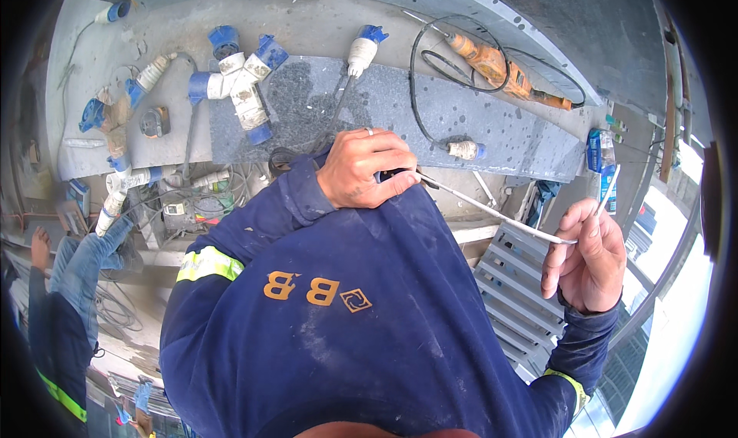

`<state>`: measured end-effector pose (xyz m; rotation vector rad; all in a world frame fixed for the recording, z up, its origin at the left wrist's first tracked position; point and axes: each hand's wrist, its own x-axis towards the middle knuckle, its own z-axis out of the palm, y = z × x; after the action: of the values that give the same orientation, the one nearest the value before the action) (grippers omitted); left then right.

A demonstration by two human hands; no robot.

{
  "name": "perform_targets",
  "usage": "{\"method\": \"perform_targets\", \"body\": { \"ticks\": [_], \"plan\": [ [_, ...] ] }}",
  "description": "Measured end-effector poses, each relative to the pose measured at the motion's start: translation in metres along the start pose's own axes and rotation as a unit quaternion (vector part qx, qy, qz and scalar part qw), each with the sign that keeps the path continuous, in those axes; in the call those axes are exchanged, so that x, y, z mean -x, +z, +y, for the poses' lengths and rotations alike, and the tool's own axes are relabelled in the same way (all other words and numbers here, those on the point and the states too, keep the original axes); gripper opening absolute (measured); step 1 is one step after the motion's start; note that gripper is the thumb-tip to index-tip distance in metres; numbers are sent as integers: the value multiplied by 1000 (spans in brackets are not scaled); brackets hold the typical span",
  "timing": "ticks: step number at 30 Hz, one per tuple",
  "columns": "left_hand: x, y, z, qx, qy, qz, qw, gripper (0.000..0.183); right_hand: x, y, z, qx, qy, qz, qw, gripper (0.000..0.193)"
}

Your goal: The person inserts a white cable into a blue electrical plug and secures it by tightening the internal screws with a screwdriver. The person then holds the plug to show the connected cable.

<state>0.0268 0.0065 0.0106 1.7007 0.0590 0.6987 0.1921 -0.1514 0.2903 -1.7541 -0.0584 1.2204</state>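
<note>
My left hand [365,168], with a ring on one finger, is closed in front of my dark blue shirt. A small black object [390,175] shows between its thumb and forefinger; most of it is hidden. From there a thin white cable [492,210] runs taut to the right. My right hand [588,255] pinches the cable between thumb and fingers, and a short white length sticks up past the fingertips. Beyond my hands lies a grey stone slab [307,92] on a dusty bench, with a white and blue plug connector [364,50] on it.
An orange power tool [492,65] with a black cord lies at the back right. Blue and white splitter connectors [246,77] and a tape measure [154,121] are at left. A blue packet [602,157] stands right. Another person's jeans [92,265] show at far left; slatted grey metal [519,284] is below.
</note>
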Motion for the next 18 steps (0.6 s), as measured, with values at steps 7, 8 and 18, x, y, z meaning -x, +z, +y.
{"method": "perform_targets", "body": {
  "ticks": [7,8,18],
  "plan": [
    [6,4,1,49,-5,-24,998,20,11,23,-28,248,25,30,968,29],
    [6,4,1,49,-4,-27,998,21,11,27,-31,254,33,35,966,27],
    [10,3,3,64,-17,-18,998,23,4,37,-42,292,28,-12,956,23]
  ]
}}
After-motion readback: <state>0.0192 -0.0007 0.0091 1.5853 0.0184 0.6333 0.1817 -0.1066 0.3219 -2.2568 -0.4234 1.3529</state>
